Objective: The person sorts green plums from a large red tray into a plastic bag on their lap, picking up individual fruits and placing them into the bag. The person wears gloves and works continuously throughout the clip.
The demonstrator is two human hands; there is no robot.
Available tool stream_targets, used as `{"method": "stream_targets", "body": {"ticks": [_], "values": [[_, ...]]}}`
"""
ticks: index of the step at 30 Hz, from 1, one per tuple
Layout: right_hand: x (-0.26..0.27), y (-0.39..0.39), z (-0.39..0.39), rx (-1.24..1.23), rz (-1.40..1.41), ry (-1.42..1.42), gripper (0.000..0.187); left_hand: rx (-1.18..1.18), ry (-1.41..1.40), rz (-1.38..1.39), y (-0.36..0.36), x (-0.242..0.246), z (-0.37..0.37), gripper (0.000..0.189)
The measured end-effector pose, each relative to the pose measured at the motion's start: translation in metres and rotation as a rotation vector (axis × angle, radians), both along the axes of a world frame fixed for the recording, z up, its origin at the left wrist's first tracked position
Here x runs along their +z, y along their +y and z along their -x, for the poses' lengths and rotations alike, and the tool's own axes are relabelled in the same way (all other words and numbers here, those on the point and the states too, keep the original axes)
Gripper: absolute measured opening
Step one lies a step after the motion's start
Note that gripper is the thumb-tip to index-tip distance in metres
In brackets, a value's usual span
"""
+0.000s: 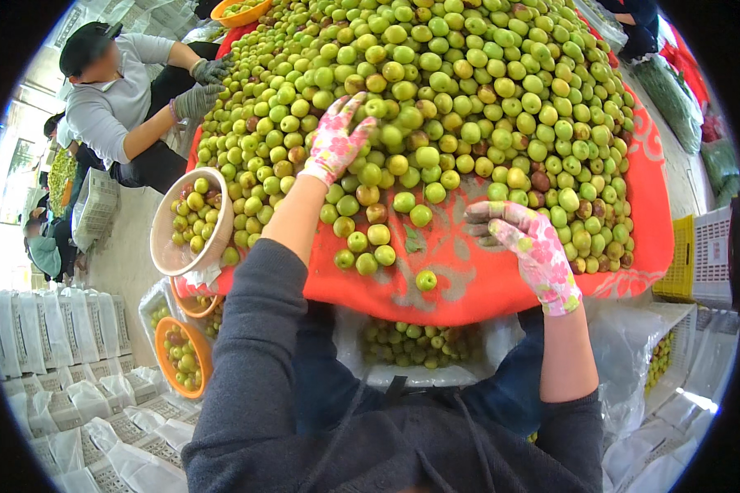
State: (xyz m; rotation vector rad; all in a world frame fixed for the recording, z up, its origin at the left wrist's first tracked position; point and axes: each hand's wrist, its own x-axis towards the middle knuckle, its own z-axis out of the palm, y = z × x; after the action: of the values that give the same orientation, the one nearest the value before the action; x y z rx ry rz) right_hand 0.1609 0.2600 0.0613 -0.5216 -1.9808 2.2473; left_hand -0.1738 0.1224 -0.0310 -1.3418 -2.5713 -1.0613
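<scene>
A broad heap of round green fruit point(533, 101), apparently jujubes and some blotched brown, covers a red patterned cloth point(370, 296). My left hand point(339, 140), in a pink floral glove, rests on the heap's near slope, its fingers spread against the fruit. In a matching glove, my right hand point(533, 249) hovers over the bared cloth at the right, fingers loosely bent and nothing visible in them. Between the hands lie several loose fruits and a small green leaf point(414, 240). One single fruit point(426, 280) sits close to the cloth's front edge.
A pale basket of fruit point(160, 237) stands at the left edge, above an orange basket point(205, 354). Below the cloth, between my knees, is a lined crate point(407, 374) holding fruit. A gloved co-worker point(108, 101) sits at the left. White crates point(55, 333) fill the floor.
</scene>
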Motion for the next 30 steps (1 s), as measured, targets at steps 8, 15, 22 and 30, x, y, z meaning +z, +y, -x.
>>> {"method": "stream_targets", "body": {"ticks": [8,15,22,30], "values": [[0.002,-0.003,0.000,-0.077,-0.019,0.026,0.034,-0.175,-0.033,0.179,0.041,-0.004,-0.077,0.065],[-0.007,0.034,-0.003,-0.341,-0.195,0.015,0.032,-0.396,0.150,0.190,0.073,-0.014,-0.127,0.057],[-0.016,0.052,-0.015,-0.344,-0.418,-0.018,0.030,-0.468,0.315,0.334,0.010,-0.022,-0.108,0.045],[-0.045,0.050,-0.014,-0.212,-0.898,-0.229,0.024,-0.351,0.311,0.473,-0.050,-0.013,-0.105,0.047]]}}
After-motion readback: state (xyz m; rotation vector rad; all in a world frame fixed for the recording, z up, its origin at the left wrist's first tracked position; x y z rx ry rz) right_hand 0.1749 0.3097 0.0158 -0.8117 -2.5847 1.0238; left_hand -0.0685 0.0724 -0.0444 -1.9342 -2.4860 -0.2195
